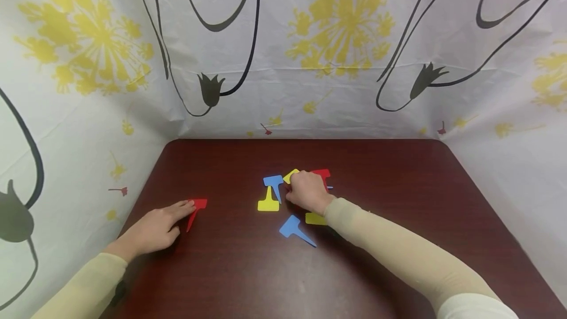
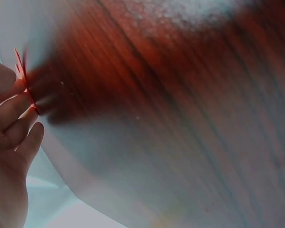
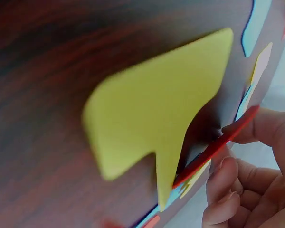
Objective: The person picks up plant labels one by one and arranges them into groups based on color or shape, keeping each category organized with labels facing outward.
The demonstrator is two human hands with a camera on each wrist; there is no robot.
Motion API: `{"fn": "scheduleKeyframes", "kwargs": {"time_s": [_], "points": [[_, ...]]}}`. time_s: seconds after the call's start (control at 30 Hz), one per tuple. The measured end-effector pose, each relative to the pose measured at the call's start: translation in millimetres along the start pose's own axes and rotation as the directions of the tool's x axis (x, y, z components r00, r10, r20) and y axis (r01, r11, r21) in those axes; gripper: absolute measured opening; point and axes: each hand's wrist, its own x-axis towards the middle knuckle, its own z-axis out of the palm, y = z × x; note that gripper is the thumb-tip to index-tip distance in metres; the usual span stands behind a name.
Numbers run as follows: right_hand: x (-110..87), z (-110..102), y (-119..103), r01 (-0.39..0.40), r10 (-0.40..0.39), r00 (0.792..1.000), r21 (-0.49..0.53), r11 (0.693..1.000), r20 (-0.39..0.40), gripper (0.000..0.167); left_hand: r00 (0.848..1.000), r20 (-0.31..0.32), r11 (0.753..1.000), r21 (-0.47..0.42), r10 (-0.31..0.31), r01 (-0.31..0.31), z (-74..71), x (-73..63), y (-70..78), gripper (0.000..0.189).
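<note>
On the left side of the table, my left hand (image 1: 152,228) rests its extended fingertips on a red T-shaped plant label (image 1: 201,204). The left wrist view shows that label edge-on at the fingertips (image 2: 32,110). My right hand (image 1: 310,192) is over the loose pile of labels near the middle. Its thumb and fingers pinch a red plant label (image 3: 218,146), tilted in the right wrist view. Around it lie a yellow label (image 1: 291,176), a second red label (image 1: 325,173) and a blue label (image 1: 273,181). A larger-looking yellow label (image 3: 156,99) lies close by, partly under the right forearm in the head view.
Nearer me lies another blue label (image 1: 291,227), its point to the right. A yellow label (image 1: 268,206) touches or overlaps the blue one behind it. The dark red-brown table (image 1: 212,270) is bounded by a patterned cloth (image 1: 274,53) at the back and sides.
</note>
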Motion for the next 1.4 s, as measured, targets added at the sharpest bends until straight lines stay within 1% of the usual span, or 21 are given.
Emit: {"fn": "scheduleKeyframes", "kwargs": {"time_s": [0.13,0.23,0.37,0.47,0.57,0.6,0.67,0.83,0.9,1.0,1.1,1.23,1.4], "points": [[-2.0,0.7,2.9,0.096,-0.099,0.994,-0.081,0.992,-0.041,0.030,1.000,0.006,1.000,0.004,-0.007,0.007,0.8,0.6,-0.7,0.059],[-3.6,-1.7,3.5,0.170,-0.183,0.979,-0.143,0.975,-0.087,0.029,1.000,0.007,1.000,0.007,-0.008,0.008,0.4,0.9,-1.1,0.058],[-6.5,-5.9,3.0,0.257,-0.294,0.944,-0.225,0.940,-0.151,0.023,1.000,0.009,1.000,0.012,-0.008,0.007,0.4,1.1,-1.0,0.058],[-8.3,-8.4,1.7,0.319,-0.375,0.904,-0.261,0.911,-0.206,0.013,1.000,0.010,1.000,0.013,-0.010,0.010,0.2,1.1,-0.5,0.058],[-9.5,-11.1,-0.7,0.384,-0.445,0.860,-0.256,0.887,-0.250,0.009,1.000,0.010,1.000,0.017,-0.015,0.014,-0.6,1.2,0.3,0.059],[-9.9,-12.1,-1.7,0.403,-0.461,0.849,-0.247,0.881,-0.258,0.009,1.000,0.010,1.000,0.017,-0.016,0.016,-0.9,1.3,0.7,0.059],[-10.4,-13.6,-3.8,0.431,-0.480,0.836,-0.222,0.874,-0.265,0.010,1.000,0.012,1.000,0.017,-0.018,0.018,-1.7,1.3,1.3,0.059],[-12.0,-15.6,-9.7,0.482,-0.510,0.817,-0.166,0.860,-0.269,0.011,1.000,0.018,1.000,0.015,-0.017,0.016,-2.4,1.9,2.2,0.059],[-12.3,-14.8,-12.6,0.509,-0.534,0.800,-0.159,0.846,-0.275,0.012,1.000,0.018,1.000,0.012,-0.017,0.017,-2.4,2.0,2.1,0.059],[-12.8,-12.2,-17.1,0.552,-0.579,0.763,-0.176,0.815,-0.289,0.011,1.000,0.020,1.000,0.006,-0.019,0.019,-2.2,2.4,1.7,0.058],[-12.9,-7.3,-21.3,0.593,-0.631,0.714,-0.217,0.775,-0.302,0.006,0.999,0.025,1.000,0.001,-0.021,0.021,-2.1,2.6,1.2,0.058],[-12.5,-0.2,-26.5,0.640,-0.683,0.652,-0.244,0.728,-0.330,0.006,0.999,0.031,1.000,-0.001,-0.024,0.024,-2.0,3.4,1.2,0.058],[-8.1,8.4,-34.0,0.678,-0.722,0.597,-0.262,0.687,-0.351,0.007,0.999,0.034,1.000,-0.005,-0.029,0.029,-2.7,3.3,1.4,0.058]]}}
